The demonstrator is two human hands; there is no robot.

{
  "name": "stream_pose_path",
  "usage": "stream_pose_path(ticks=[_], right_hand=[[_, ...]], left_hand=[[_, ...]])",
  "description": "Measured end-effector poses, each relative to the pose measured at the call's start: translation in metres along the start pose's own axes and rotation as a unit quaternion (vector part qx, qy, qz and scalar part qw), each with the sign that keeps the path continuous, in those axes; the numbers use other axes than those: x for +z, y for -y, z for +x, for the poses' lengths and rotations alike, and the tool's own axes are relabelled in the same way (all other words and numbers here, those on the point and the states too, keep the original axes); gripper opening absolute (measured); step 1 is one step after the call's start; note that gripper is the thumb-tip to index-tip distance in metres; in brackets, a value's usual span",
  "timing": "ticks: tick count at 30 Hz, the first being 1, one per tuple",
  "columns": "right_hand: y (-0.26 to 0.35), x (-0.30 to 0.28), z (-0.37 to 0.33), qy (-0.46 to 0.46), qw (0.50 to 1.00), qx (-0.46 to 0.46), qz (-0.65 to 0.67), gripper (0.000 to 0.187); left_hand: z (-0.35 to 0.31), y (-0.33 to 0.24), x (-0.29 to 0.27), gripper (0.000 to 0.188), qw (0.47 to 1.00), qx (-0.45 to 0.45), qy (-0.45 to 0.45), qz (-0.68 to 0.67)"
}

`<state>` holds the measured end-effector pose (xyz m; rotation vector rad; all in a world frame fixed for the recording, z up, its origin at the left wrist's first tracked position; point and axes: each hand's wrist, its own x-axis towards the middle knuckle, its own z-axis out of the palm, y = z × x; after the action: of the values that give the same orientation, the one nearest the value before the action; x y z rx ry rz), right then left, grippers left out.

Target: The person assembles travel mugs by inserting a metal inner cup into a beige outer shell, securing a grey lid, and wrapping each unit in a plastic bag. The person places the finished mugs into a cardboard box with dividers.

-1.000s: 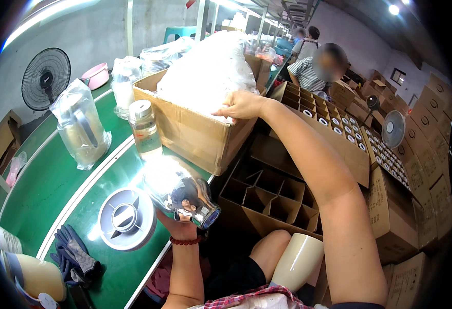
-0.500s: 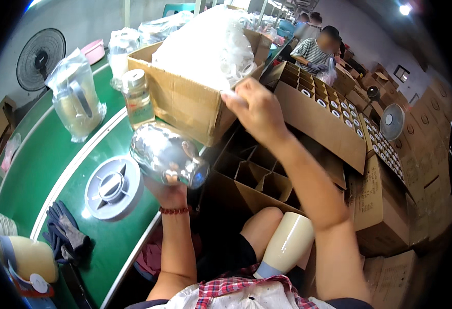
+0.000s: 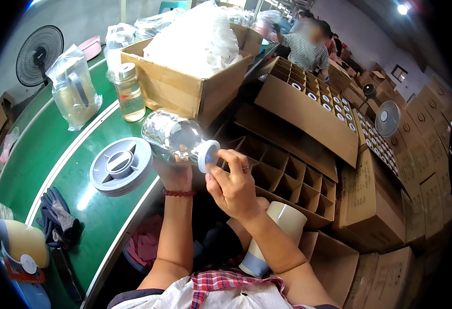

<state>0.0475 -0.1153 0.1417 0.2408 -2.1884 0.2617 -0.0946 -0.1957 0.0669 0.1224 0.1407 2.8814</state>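
My left hand (image 3: 174,176) is wrapped round a silvered glass flask liner (image 3: 170,133) from below, holding it sideways above the table edge. A white plastic ring (image 3: 206,156) sits at the liner's right end. My right hand (image 3: 234,186) pinches that ring between thumb and fingers; how far it goes onto the glass I cannot tell. Between my thighs leans a cream flask body (image 3: 279,232) with a blue-grey band at its lower end. A stack of grey round plastic parts (image 3: 98,172) stands on the green table, left of the liner.
A cardboard box (image 3: 172,90) with a bag of white rings (image 3: 197,44) stands ahead, beside a lidded jar (image 3: 131,102). Dark gloves (image 3: 58,219) and a cream jug (image 3: 22,244) lie at left. Divided cartons (image 3: 287,180) are at right. A co-worker (image 3: 304,51) stands beyond.
My right hand has come down from the box's edge to the liner's end, where the white ring now shows. The liner has shifted slightly right. The co-worker has changed posture.
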Motion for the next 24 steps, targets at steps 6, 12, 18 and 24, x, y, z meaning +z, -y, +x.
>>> stream_pose_path(ticks=[6, 12, 18, 24], right_hand=[[-0.01, -0.011, -0.019, -0.027, 0.999, 0.011, -0.015, 0.032], [-0.02, -0.031, -0.027, -0.04, 0.998, 0.05, -0.001, 0.057], [-0.032, -0.068, -0.044, 0.01, 0.995, 0.031, -0.096, 0.06], [-0.062, -0.114, -0.073, 0.059, 0.98, 0.083, -0.169, 0.061]], left_hand=[[-0.009, 0.013, 0.009, 0.068, 0.999, -0.024, 0.034, 0.027], [-0.028, 0.032, 0.023, 0.057, 0.998, -0.048, 0.021, 0.017], [-0.039, 0.065, 0.018, 0.051, 0.989, -0.092, 0.057, 0.096], [-0.042, 0.134, 0.018, 0.051, 0.953, -0.292, 0.06, 0.05]])
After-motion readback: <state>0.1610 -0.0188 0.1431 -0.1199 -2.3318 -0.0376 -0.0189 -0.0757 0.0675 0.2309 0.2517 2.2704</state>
